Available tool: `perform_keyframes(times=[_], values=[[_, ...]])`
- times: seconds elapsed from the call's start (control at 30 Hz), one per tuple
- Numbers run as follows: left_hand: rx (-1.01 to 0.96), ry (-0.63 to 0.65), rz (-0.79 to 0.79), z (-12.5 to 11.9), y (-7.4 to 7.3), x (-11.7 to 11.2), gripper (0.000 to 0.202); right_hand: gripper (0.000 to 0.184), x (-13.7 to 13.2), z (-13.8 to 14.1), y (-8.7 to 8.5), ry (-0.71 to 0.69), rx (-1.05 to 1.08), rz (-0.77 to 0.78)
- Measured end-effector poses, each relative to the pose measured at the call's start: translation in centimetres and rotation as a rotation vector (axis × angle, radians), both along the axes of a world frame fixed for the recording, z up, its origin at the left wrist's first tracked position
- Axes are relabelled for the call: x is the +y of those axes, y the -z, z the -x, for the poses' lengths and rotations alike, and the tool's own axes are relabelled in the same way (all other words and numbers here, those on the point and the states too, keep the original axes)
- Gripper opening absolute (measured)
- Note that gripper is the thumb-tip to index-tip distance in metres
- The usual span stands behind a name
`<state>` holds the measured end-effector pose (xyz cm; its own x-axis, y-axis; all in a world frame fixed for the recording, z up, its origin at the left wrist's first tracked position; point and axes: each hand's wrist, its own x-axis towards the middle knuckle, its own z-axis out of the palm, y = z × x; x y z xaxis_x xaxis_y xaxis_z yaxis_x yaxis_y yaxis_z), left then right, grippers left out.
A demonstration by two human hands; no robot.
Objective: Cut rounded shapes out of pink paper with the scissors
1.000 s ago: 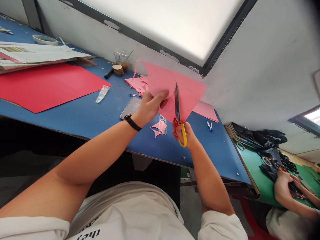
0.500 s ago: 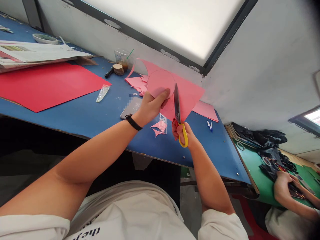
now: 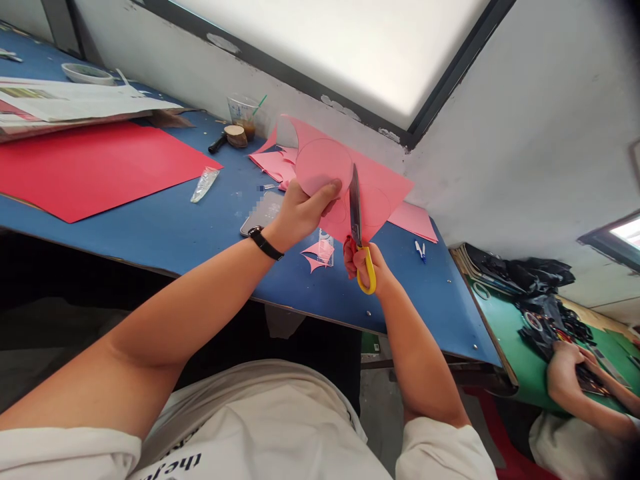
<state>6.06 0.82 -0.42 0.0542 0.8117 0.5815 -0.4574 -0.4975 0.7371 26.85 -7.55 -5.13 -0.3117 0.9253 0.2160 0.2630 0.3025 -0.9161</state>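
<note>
My left hand [image 3: 300,212] pinches a pink paper sheet [image 3: 385,183] above the blue table [image 3: 165,230], its fingers closed on a partly cut round piece [image 3: 323,163]. My right hand [image 3: 367,267] grips yellow-handled scissors [image 3: 356,217], whose blades point up into the pink sheet just right of the round piece. A black band sits on my left wrist.
A large red sheet [image 3: 90,167] and newspapers [image 3: 65,107] lie at the left. A phone [image 3: 263,213], a ruler with pink scraps [image 3: 320,252], a pen [image 3: 419,250], a plastic cup [image 3: 243,115] and more pink paper [image 3: 273,163] lie around. Another person's hands [image 3: 567,373] work at a green table at right.
The pink sheet and scissors shifted slightly up and down; the blades stay along the round piece's right edge. Both hands keep their hold.
</note>
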Motion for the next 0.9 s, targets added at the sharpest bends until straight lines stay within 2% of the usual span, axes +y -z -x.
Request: perform_keyframes(times=[0.27,0.63,0.9], values=[[-0.011,-0.005,0.054,0.00,-0.35,-0.26,0.069,0.089,-0.14,0.20,-0.27,0.038,-0.028,0.031],[-0.012,-0.024,0.018,0.04,0.08,0.03,0.070,0.088,0.01,0.31,-0.30,0.042,-0.010,0.028],[-0.036,-0.048,0.027,0.03,-0.35,-0.14,0.076,0.084,0.09,-0.02,0.06,0.068,-0.030,0.020]])
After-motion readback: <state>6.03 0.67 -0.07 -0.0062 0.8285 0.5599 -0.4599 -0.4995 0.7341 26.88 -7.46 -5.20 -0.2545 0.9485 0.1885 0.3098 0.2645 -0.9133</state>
